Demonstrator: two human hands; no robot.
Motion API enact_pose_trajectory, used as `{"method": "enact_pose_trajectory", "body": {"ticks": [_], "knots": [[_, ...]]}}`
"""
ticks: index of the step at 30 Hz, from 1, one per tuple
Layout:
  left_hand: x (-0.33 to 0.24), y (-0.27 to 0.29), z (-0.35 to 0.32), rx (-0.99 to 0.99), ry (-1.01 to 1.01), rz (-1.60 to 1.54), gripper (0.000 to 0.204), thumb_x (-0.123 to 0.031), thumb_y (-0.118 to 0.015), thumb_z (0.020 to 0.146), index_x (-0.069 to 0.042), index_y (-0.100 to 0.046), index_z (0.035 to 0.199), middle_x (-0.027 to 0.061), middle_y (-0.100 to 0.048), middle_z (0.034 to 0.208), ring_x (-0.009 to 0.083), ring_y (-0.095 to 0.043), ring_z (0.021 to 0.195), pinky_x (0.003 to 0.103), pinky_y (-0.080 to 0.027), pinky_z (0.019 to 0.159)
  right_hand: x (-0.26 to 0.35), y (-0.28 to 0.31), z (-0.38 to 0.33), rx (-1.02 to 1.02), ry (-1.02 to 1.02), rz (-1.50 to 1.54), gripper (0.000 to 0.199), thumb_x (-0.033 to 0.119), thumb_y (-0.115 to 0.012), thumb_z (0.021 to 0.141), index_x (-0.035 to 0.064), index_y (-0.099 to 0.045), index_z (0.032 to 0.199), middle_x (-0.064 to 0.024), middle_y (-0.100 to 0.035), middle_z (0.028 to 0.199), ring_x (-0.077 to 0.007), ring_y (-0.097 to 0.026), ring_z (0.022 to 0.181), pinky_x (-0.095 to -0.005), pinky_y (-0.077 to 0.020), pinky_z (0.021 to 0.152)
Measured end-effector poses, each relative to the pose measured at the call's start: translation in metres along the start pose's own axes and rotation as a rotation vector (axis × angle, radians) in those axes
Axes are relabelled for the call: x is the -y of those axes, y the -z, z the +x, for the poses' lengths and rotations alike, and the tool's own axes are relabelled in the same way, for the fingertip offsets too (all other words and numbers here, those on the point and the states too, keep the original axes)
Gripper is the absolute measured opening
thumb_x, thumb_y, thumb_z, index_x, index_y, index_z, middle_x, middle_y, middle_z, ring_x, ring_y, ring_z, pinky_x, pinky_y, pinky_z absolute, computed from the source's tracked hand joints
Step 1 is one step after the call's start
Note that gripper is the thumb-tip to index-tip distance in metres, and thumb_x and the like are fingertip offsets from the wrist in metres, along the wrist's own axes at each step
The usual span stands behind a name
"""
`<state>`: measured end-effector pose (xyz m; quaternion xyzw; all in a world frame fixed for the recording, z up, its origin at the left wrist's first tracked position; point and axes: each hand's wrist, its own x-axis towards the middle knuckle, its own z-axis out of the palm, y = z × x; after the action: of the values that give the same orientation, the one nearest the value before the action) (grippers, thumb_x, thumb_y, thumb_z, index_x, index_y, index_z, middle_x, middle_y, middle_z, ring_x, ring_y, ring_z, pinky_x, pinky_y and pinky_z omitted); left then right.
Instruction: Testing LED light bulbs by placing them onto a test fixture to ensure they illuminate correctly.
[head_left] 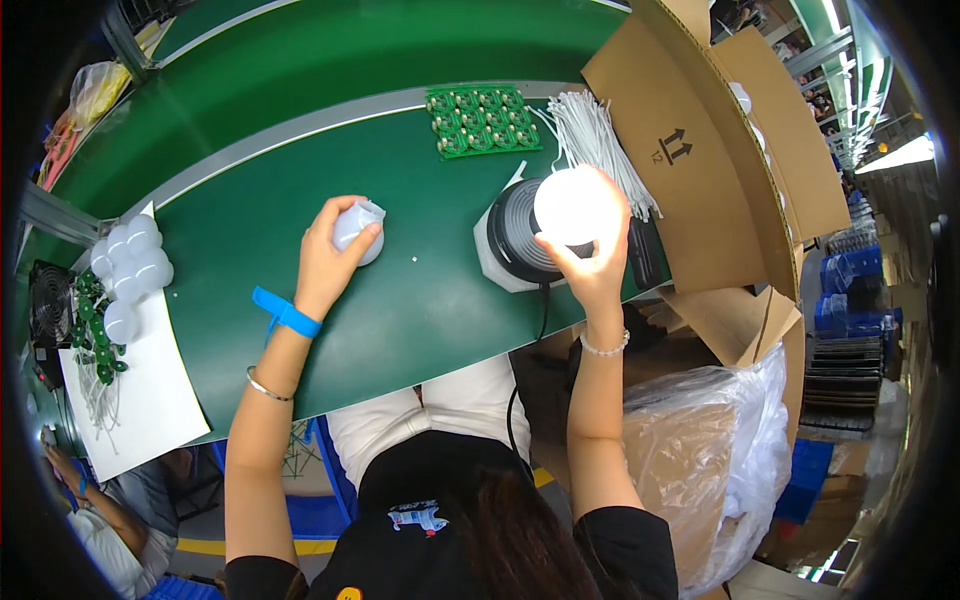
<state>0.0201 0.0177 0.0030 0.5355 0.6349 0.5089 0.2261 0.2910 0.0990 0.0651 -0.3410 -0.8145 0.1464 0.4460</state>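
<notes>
My left hand is closed round a frosted white globe shade, whose open neck points up and away from me. To the right, my right hand grips a brightly glowing globe lamp between thumb and fingers. The lamp is over the right side of a black round device with grey rings, which has a white base under it. Glare hides the lamp's details, and I cannot tell whether it touches the device. A blue strap circles my left wrist.
A panel of green circuit boards lies at the back, beside bundled white cables. A tall cardboard box borders the right side. White globes and small green boards sit far left, near a white sheet. Another person's arm shows lower left.
</notes>
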Motion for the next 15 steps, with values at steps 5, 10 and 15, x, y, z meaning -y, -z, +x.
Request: {"method": "enact_pose_trajectory", "body": {"ticks": [5, 10, 15], "knots": [[0.000, 0.000, 0.000, 0.001, 0.002, -0.012, 0.033, -0.022, -0.064, 0.075, -0.003, -0.054, 0.099, 0.0117, -0.060, 0.091, 0.0228, -0.058, 0.084, 0.030, -0.045, 0.075, -0.003, -0.006, 0.007, -0.081, -0.005, 0.103, 0.078, 0.015, -0.079, 0.059, -0.0010, -0.033, 0.120, -0.0167, -0.042, 0.122, -0.0245, -0.043, 0.110, -0.0344, -0.0364, 0.093], [0.000, 0.000, 0.001, -0.004, 0.004, -0.011, 0.033, -0.022, -0.065, 0.075, -0.003, -0.054, 0.099, 0.0117, -0.060, 0.091, 0.0224, -0.058, 0.084, 0.030, -0.045, 0.074, -0.006, -0.012, 0.004, -0.111, 0.032, 0.065, 0.080, 0.015, -0.079, 0.059, 0.0001, -0.031, 0.121, -0.0175, -0.042, 0.122, -0.0249, -0.043, 0.110, -0.0350, -0.0368, 0.093], [-0.001, 0.000, 0.001, 0.007, 0.033, -0.029, 0.033, -0.022, -0.065, 0.075, -0.003, -0.054, 0.099, 0.0120, -0.060, 0.091, 0.0224, -0.058, 0.084, 0.030, -0.045, 0.074, -0.006, -0.014, -0.001, -0.160, -0.033, 0.061, 0.084, 0.015, -0.080, 0.058, 0.0020, -0.031, 0.124, -0.0155, -0.042, 0.121, -0.0262, -0.043, 0.110, -0.0359, -0.0365, 0.093]]}}
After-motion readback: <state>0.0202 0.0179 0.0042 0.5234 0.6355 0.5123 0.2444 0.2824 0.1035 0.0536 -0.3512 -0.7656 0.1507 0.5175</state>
